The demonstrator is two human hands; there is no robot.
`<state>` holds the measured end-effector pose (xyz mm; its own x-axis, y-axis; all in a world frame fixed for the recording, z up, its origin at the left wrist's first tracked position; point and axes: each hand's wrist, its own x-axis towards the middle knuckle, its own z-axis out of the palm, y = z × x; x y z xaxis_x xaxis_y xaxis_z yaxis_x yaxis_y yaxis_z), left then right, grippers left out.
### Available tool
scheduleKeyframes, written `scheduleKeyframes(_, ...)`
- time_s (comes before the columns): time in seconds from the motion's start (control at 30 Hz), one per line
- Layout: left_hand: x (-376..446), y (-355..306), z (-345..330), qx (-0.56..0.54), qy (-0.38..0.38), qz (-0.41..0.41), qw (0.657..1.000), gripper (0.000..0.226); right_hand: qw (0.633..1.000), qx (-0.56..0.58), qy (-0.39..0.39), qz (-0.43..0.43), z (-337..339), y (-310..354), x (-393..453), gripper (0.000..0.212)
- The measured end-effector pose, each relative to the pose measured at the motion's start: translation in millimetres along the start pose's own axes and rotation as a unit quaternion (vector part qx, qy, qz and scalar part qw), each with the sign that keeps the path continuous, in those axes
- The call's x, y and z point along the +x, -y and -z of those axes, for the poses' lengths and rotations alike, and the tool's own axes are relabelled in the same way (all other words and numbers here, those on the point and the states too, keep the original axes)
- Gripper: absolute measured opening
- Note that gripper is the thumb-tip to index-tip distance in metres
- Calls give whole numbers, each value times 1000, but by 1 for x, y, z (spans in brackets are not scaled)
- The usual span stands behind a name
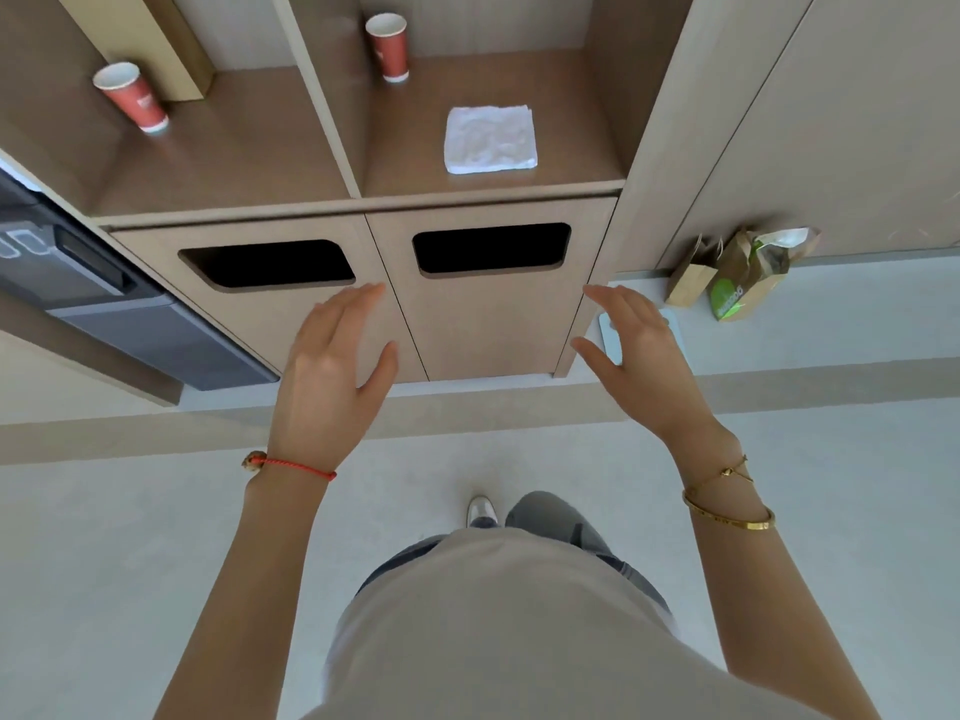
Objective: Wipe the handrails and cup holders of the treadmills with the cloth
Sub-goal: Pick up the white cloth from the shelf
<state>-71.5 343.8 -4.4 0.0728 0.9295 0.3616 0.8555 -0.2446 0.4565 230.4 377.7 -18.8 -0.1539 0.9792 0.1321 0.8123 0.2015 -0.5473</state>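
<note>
A folded white cloth lies flat on the right shelf of a wooden cabinet. My left hand is raised in front of the cabinet doors, fingers straight and spread, holding nothing. My right hand is raised level with it near the cabinet's right edge, also with relaxed fingers and nothing in it. Both hands are well below the cloth and apart from it. No treadmill, handrail or cup holder is in view.
Two red paper cups stand on the shelves, one at the left and one behind the cloth. The doors have two dark slots. Paper bags sit on the floor at the right. A dark appliance is at the left.
</note>
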Motion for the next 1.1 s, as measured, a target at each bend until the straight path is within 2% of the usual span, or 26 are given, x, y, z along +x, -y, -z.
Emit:
scheduleKeyframes(0.47,153,53,-54,-10,19,1,1000,48,1000,-7,4,-4,-24,-38,153,51)
scheduleKeyframes(0.77,250,75,-108,4,10,34,999,47,998,-10,45,35,-27,-67,280,49)
scheduleKeyframes(1.1,306,114,-168,48,62,106,991,45,990,-28,120,70,-68,-77,397,57)
